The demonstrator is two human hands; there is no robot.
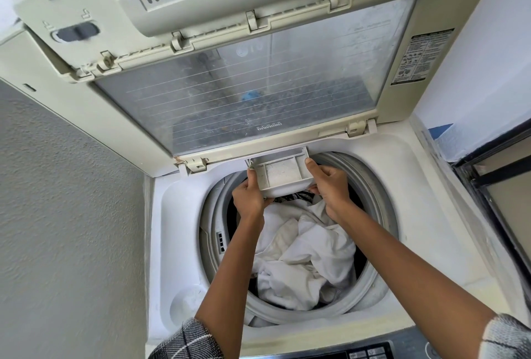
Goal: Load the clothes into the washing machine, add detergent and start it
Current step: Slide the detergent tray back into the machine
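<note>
Plastic in the grip: grey-white compartmented plastic detergent drawer (280, 176), pulled out from under the back rim, above the drum opening.
Left hand (248, 196): curled round the drawer's left edge, thumb on top, fingers beneath.
Right hand (330, 183): curled round the right edge, thumb at the far corner, fingers tucked under.
Drawer contents: pale specks on the compartment floors; whether a full dose of powder, cannot tell.
Clothes: crumpled white cotton laundry (304, 255) heaped in the round grey-rimmed drum (376, 192), a dark patterned piece (298, 196) just under the drawer.
Lid: cream hinged lid with dusty clear window (250, 85) raised, propped back.
Panel: dark button panel (370, 353) at the near edge, untouched.
Done, by judgement: loading.
Left, by judgement: settling detergent, sliding drawer home, lowering lid, pressing start.
</note>
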